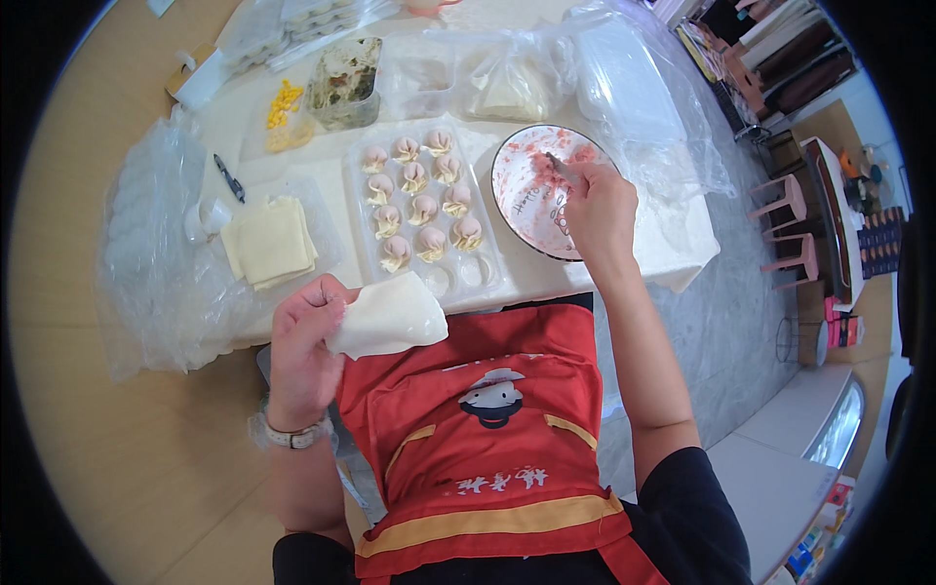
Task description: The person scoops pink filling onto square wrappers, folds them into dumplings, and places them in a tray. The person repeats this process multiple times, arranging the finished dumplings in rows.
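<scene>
My left hand [311, 344] pinches one edge of a pale dough wrapper [391, 318], held in front of the red apron. Over the enamel bowl [523, 219], my right hand [603, 208] grips a thin utensil [559, 167] whose tip touches pink minced filling [578, 155]; its full shape is hidden by my fingers. Between the hands lies a clear plastic tray [479, 289] with rows of folded wontons [423, 210] in its round wells. Two wells at its near right corner hold none. A stack of square wrappers [269, 241] rests left of the tray.
Behind the tray stand a plastic tub of dark green food [344, 84] and a bag of pale wrappers [508, 88]. Yellow pieces [284, 104] and a pen [229, 178] lie to the left. Plastic-covered trays [153, 234] line the table's left edge; pink stools [786, 201] stand beyond at right.
</scene>
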Demonstrator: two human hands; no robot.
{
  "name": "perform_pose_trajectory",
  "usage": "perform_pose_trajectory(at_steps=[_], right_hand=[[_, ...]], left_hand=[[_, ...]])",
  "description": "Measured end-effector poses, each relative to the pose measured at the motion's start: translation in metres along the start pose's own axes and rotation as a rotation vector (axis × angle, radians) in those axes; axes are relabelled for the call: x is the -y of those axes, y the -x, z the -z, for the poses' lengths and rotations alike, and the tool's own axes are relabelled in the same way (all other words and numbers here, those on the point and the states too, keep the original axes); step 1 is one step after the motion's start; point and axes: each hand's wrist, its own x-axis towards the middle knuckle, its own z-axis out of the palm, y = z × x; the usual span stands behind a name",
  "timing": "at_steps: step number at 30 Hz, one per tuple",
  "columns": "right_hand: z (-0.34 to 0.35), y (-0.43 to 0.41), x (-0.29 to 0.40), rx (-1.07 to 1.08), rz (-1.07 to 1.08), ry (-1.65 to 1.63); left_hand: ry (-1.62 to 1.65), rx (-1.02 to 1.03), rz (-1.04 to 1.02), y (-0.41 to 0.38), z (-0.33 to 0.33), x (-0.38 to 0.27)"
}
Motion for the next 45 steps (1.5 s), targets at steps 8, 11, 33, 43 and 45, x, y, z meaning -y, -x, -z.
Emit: perform_pose_trajectory(at_steps=[8, 11, 33, 43, 45], right_hand=[[0.002, 0.017, 0.002, 0.18, -0.157, -0.228], [0.016, 0.022, 0.005, 0.274, -0.286, -0.362], [0.07, 0.089, 0.028, 0.139, 0.613, -0.177], [0.079, 0.075, 0.027, 0.054, 0.597, -0.221], [0.063, 0.086, 0.028, 0.067, 0.59, -0.223]], left_hand=[[0.71, -0.104, 0.129, 0.001, -0.016, 0.055], [0.944, -0.022, 0.103, -0.002, -0.011, 0.068], [0.445, 0.008, 0.199, -0.069, -0.098, 0.078], [0.541, -0.054, 0.165, -0.059, -0.095, 0.076], [0.527, -0.039, 0.16, -0.054, -0.102, 0.07]])
